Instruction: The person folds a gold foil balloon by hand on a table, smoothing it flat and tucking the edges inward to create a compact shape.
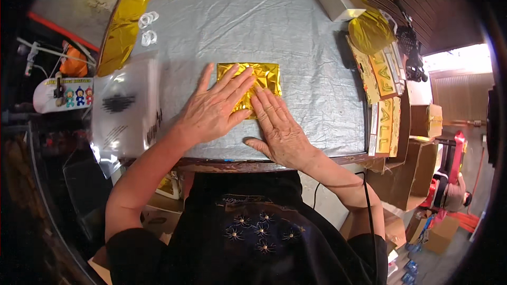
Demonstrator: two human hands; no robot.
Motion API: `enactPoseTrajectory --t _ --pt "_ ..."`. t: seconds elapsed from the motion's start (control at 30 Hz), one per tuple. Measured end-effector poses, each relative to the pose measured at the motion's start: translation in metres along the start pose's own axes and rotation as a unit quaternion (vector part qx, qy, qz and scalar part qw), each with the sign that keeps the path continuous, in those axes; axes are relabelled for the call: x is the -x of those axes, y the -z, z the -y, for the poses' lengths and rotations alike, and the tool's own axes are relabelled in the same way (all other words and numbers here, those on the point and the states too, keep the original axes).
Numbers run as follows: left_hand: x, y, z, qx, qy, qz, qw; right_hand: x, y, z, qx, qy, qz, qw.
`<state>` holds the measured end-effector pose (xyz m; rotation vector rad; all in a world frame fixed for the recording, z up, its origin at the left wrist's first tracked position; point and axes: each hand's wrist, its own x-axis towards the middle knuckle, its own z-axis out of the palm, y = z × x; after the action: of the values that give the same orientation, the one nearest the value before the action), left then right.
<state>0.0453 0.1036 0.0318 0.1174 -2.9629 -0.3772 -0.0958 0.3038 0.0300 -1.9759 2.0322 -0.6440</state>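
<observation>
A folded square of shiny gold foil [270,75] lies on the silvery grey sheet covering the table [200,37]. My left hand [211,110] rests flat across its left part, fingers spread and pointing up and to the right. On the lower right part of the foil lie the straight fingers of my right hand [285,136], its thumb stretched toward the left. Neither hand grips anything. The middle and lower left of the foil are partly hidden under my fingers.
Clear plastic bags [124,119] lie in a stack at the table's left edge, below white rings [149,20]. Gold foil [127,26] runs along the far left edge. A white box [339,1] and printed yellow packs [384,126] stand at the right. Beyond are cardboard boxes [425,166].
</observation>
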Motion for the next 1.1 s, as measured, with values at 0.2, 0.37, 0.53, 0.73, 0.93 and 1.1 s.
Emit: enactPoseTrajectory --t 0.2,0.37,0.53,0.73,0.93,1.1 --pt "0.0 0.001 -0.003 -0.028 0.015 0.018 0.999 0.016 0.038 -0.021 0.109 -0.155 -0.08 0.979" --pt "-0.002 0.002 -0.005 -0.04 0.015 0.023 0.999 0.026 0.031 -0.024 0.116 -0.159 -0.072 0.978" --pt "-0.002 0.003 -0.005 -0.036 0.016 0.023 0.999 0.021 0.022 -0.02 0.123 -0.134 -0.047 0.982" --pt "-0.002 0.003 -0.005 -0.032 0.002 0.02 0.999 0.016 0.016 -0.017 0.115 -0.126 -0.059 0.984" --pt "-0.007 0.009 -0.007 -0.061 -0.035 0.023 0.997 0.011 0.013 -0.015 0.127 -0.092 -0.075 0.985" --pt "-0.006 0.005 -0.002 -0.054 -0.041 0.028 0.997 0.002 0.016 -0.018 0.064 -0.027 -0.099 0.993"
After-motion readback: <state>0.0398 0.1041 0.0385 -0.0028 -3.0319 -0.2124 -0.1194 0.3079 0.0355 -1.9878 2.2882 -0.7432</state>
